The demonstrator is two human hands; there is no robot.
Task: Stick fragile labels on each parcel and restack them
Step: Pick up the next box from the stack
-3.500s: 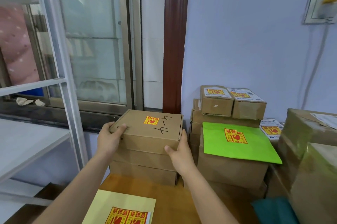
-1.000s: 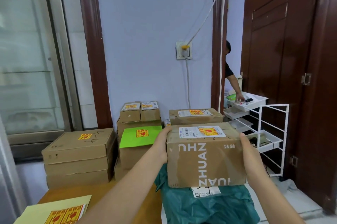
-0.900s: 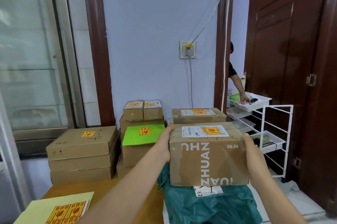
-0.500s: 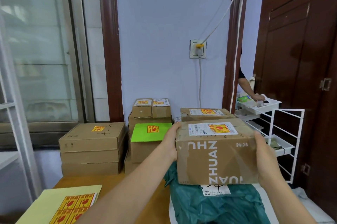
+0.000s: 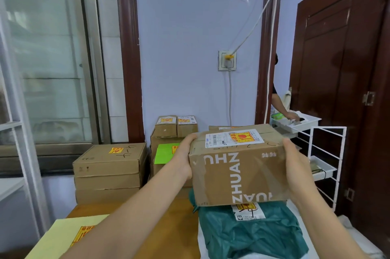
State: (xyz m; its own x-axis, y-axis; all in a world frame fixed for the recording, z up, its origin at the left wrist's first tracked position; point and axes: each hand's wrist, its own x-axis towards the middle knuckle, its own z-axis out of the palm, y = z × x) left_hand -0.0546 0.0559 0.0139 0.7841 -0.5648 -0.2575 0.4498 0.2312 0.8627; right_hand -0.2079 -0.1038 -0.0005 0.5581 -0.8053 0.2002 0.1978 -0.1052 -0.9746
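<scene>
Both hands held one taped brown box (image 5: 238,166) between them. The left hand (image 5: 184,156) pressed on its left side with the fingers bent over the top edge, and the right hand (image 5: 295,166) gripped its right side. The box was lifted, above a green plastic parcel (image 5: 251,235) that lay just below it. On top of the box there was already a red and yellow fragile label (image 5: 242,137), stuck on the white shipping slip.

Left of the left hand, a stack of three flat boxes (image 5: 108,172) carried a label on the top one. Beyond the hands, two small boxes (image 5: 176,125) and a green envelope (image 5: 165,152) were labelled too. So most parcels in view seemed finished. The green parcel showed a label, partly hidden. Near the left forearm a yellow sheet (image 5: 63,237) held unused labels, so I judge some parcels were left, and this box was not yet restacked.
</scene>
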